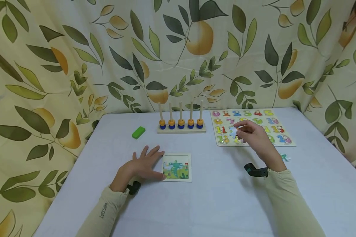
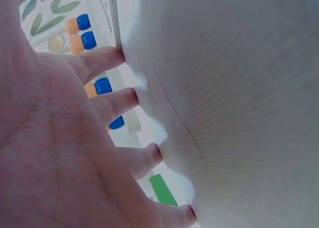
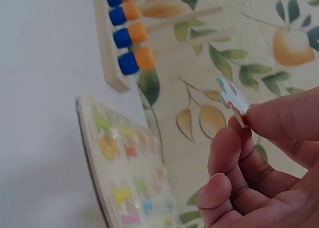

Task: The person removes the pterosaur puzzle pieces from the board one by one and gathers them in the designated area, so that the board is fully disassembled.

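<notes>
Pinching thin piece (image 3: 233, 97) in right grip (image 1: 256, 138); likely light, stiff (best held by edges). With left grip (image 1: 142, 166) spread beside framed picture (image 1: 176, 168).

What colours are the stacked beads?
The beads are orange over blue, clearest in the head view.

At the back of the counter (image 1: 219, 204), before the curtain (image 1: 154, 75), a peg stand (image 1: 181, 130) sits between a block (image 1: 138, 132) on its left and a number board (image 1: 287, 131) on its right. A picture puzzle (image 1: 176, 168) lies in front of the peg stand, a loose piece (image 1: 284, 157) before the number board.
</notes>
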The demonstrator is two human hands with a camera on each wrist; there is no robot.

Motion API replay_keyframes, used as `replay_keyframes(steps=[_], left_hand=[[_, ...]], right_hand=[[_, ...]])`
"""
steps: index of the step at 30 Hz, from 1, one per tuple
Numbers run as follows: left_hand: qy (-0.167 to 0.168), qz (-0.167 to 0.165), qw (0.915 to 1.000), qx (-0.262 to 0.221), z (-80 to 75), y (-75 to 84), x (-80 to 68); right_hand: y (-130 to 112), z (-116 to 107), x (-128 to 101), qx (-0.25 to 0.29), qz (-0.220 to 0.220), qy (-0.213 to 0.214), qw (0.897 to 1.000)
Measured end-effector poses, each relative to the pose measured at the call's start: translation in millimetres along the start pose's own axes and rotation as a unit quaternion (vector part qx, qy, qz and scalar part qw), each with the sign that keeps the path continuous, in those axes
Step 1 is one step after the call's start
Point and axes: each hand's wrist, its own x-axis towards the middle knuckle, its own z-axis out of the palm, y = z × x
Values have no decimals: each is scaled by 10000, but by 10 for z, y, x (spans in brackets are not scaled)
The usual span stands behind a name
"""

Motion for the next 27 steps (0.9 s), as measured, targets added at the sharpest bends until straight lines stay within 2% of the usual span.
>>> replay_keyframes(steps=[5,9,19,27], left_hand=[[-25,24,10000,-31,21,-5,-15],[5,30,10000,-9,26,-13,-14],[29,26,10000,-22,18,-13,-13],[42,4,10000,-16,30,-16,-5]], right_hand=[[54,-175,-64,-44,144,350,9993],[56,-317,-111,-127,80,615,9980],[117,-665,-246,195,275,1004,9944],[206,-896,-367,-477,695,1372,9869]])
